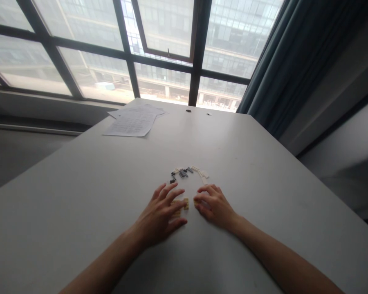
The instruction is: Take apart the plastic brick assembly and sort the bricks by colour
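Observation:
My left hand (162,214) lies over the white table with its fingers spread. Beneath and between those fingers are tan toy bricks (186,203), one touched by a fingertip. Opposite it, my right hand (216,206) has its thumb and fingers closed around a small tan brick (196,202), partly covered by the fingers. Beyond both hands, small bricks form a loose arc: dark grey ones (173,181) at the left, grey ones (183,173) in the middle, and cream-white ones (199,170) at the right.
Printed sheets of paper (131,122) lie at the far left of the white table (248,171). Two small round fittings (188,110) sit near its far edge. Large windows stand behind, and a dark blue curtain (272,61) hangs at the right.

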